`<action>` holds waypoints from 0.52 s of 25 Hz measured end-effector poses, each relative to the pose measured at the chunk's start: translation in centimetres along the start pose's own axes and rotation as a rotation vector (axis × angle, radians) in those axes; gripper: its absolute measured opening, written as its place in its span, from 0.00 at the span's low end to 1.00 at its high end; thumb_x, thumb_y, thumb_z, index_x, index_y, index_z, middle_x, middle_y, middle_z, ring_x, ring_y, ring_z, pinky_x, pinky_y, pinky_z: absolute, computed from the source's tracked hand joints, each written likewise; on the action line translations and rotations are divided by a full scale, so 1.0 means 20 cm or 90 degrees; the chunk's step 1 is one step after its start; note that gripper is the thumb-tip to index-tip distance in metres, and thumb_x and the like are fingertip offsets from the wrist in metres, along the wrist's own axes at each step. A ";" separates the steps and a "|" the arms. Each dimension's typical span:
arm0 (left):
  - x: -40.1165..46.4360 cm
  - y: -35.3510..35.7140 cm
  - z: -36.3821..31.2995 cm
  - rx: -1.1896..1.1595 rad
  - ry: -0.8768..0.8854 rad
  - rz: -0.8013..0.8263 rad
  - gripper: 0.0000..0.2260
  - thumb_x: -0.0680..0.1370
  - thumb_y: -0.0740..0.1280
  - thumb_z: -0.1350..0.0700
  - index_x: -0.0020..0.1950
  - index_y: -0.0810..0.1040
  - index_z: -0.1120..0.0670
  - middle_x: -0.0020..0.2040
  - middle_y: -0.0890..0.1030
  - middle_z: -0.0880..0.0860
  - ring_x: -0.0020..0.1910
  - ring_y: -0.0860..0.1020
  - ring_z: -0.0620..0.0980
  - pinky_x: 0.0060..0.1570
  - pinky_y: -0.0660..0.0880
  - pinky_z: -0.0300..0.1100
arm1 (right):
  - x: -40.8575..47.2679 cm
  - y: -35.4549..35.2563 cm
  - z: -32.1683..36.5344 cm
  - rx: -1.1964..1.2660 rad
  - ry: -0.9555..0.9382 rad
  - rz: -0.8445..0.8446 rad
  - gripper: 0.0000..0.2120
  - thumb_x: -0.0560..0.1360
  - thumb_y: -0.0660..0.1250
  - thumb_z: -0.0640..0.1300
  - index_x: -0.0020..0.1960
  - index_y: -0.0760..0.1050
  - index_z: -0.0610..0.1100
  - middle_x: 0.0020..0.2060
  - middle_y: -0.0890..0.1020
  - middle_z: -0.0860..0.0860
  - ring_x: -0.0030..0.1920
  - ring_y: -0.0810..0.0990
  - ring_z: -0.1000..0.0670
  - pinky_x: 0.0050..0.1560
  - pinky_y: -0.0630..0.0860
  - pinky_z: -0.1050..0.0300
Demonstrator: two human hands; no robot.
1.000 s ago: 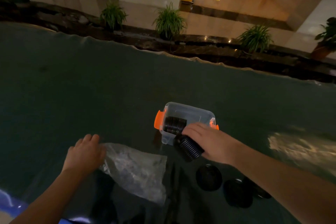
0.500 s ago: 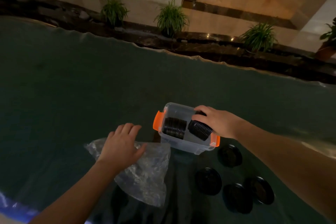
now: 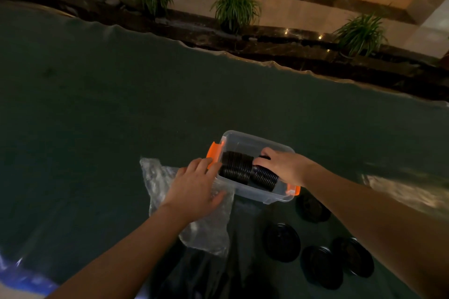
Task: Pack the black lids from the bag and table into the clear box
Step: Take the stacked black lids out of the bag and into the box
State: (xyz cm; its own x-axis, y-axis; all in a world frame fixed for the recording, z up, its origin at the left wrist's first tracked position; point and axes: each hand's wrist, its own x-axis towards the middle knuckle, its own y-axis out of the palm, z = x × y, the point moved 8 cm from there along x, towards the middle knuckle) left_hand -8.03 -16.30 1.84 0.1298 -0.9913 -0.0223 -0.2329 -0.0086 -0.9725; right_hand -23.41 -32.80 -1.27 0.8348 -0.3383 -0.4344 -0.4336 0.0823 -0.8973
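Nearest the camera, at about five o'clock, four loose black lids (image 3: 282,242) lie flat on the dark green table (image 3: 97,109), apart from one another, the farthest of them just beside the box's near right corner. At seven o'clock the crumpled clear bag (image 3: 206,233) lies flat on the table; whether any lids remain inside cannot be told. The left hand (image 3: 196,187) rests palm down on the bag's far end, fingers spread and gripping nothing, fingertips touching the box's left orange latch (image 3: 213,153). Just beyond, at centre, the clear box (image 3: 245,139) stands open on the table with two rows of black lids on edge inside. The right hand (image 3: 283,165) reaches into the box from three o'clock, fingers curled over the right-hand row (image 3: 264,178) and holding it. At twelve o'clock, past the table's far edge, potted plants (image 3: 234,6) stand along a dark ledge.
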 end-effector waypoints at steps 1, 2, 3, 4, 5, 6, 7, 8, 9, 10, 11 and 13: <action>0.01 0.01 0.00 0.006 -0.002 0.009 0.30 0.76 0.60 0.34 0.73 0.62 0.48 0.72 0.70 0.52 0.71 0.69 0.55 0.64 0.73 0.58 | 0.02 0.01 0.00 0.009 0.000 0.002 0.44 0.65 0.78 0.37 0.72 0.57 0.55 0.64 0.68 0.50 0.48 0.77 0.50 0.46 0.81 0.51; 0.02 0.03 -0.01 0.010 -0.004 0.020 0.30 0.76 0.59 0.34 0.74 0.61 0.47 0.73 0.70 0.53 0.72 0.68 0.55 0.65 0.72 0.58 | 0.04 0.01 0.00 0.026 0.004 -0.003 0.42 0.67 0.77 0.36 0.72 0.57 0.53 0.63 0.69 0.50 0.46 0.76 0.51 0.45 0.80 0.52; 0.03 0.04 -0.01 0.014 -0.004 0.030 0.31 0.76 0.58 0.33 0.74 0.61 0.47 0.74 0.69 0.53 0.73 0.67 0.56 0.67 0.71 0.59 | 0.06 0.00 0.00 0.043 0.006 -0.009 0.40 0.68 0.75 0.36 0.71 0.58 0.52 0.62 0.70 0.50 0.45 0.75 0.52 0.43 0.78 0.54; 0.03 0.05 -0.01 0.016 -0.004 0.040 0.31 0.76 0.57 0.33 0.75 0.61 0.47 0.74 0.68 0.53 0.73 0.66 0.56 0.68 0.69 0.60 | 0.07 0.00 0.00 0.051 0.005 -0.012 0.36 0.70 0.73 0.35 0.71 0.59 0.50 0.62 0.70 0.50 0.43 0.74 0.53 0.42 0.77 0.55; 0.04 0.06 -0.01 0.018 -0.003 0.046 0.31 0.76 0.56 0.33 0.75 0.61 0.47 0.75 0.68 0.53 0.74 0.65 0.56 0.69 0.68 0.60 | 0.09 0.00 0.01 0.050 -0.001 -0.012 0.34 0.72 0.71 0.35 0.71 0.60 0.49 0.62 0.70 0.50 0.42 0.74 0.53 0.41 0.77 0.55; 0.04 0.07 0.00 0.018 -0.004 0.049 0.31 0.76 0.57 0.33 0.75 0.61 0.47 0.75 0.67 0.53 0.74 0.65 0.56 0.69 0.68 0.60 | 0.10 0.00 0.02 0.044 -0.008 -0.010 0.32 0.73 0.70 0.35 0.71 0.60 0.49 0.62 0.70 0.49 0.42 0.74 0.53 0.41 0.77 0.55; 0.04 0.07 0.00 0.016 -0.004 0.049 0.30 0.76 0.57 0.33 0.75 0.62 0.47 0.75 0.67 0.53 0.74 0.65 0.56 0.69 0.67 0.59 | 0.11 0.01 0.03 0.041 -0.015 -0.009 0.31 0.73 0.70 0.35 0.71 0.61 0.49 0.62 0.69 0.49 0.41 0.74 0.52 0.40 0.77 0.55; 0.04 0.07 0.00 0.015 -0.004 0.048 0.30 0.77 0.57 0.34 0.74 0.62 0.47 0.75 0.67 0.53 0.74 0.65 0.56 0.69 0.67 0.59 | 0.12 0.01 0.04 0.040 -0.019 -0.008 0.30 0.74 0.69 0.35 0.70 0.61 0.48 0.62 0.69 0.49 0.41 0.74 0.53 0.39 0.77 0.55; 0.04 0.07 0.00 0.013 -0.003 0.048 0.30 0.77 0.58 0.34 0.74 0.62 0.47 0.75 0.67 0.53 0.74 0.65 0.56 0.69 0.67 0.58 | 0.13 0.01 0.04 0.039 -0.022 -0.009 0.29 0.74 0.69 0.35 0.70 0.62 0.48 0.62 0.69 0.48 0.40 0.74 0.53 0.39 0.77 0.55; 0.04 0.07 0.00 0.010 -0.001 0.050 0.30 0.77 0.58 0.34 0.75 0.62 0.46 0.75 0.67 0.52 0.74 0.65 0.55 0.69 0.67 0.58 | 0.13 0.02 0.05 0.036 -0.023 -0.011 0.28 0.75 0.69 0.36 0.70 0.62 0.47 0.62 0.69 0.48 0.41 0.75 0.52 0.40 0.78 0.55; 0.04 0.07 0.00 0.004 -0.001 0.051 0.30 0.77 0.58 0.35 0.75 0.61 0.46 0.75 0.67 0.52 0.74 0.65 0.55 0.69 0.67 0.58 | 0.14 0.02 0.06 0.032 -0.023 -0.014 0.28 0.75 0.69 0.36 0.70 0.62 0.47 0.62 0.69 0.48 0.42 0.76 0.52 0.41 0.79 0.55; 0.04 0.07 0.00 -0.009 -0.004 0.051 0.30 0.76 0.59 0.35 0.75 0.61 0.46 0.75 0.68 0.52 0.73 0.65 0.55 0.69 0.67 0.58 | 0.15 0.03 0.07 0.015 -0.021 -0.022 0.27 0.75 0.70 0.37 0.70 0.62 0.46 0.62 0.70 0.47 0.43 0.77 0.51 0.41 0.81 0.53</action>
State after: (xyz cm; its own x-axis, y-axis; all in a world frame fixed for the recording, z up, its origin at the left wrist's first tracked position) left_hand -8.29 -17.15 0.41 0.1164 -0.9879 -0.1022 -0.2565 0.0695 -0.9640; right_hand -20.65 -32.52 -3.31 0.8599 -0.3105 -0.4051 -0.3967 0.0927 -0.9132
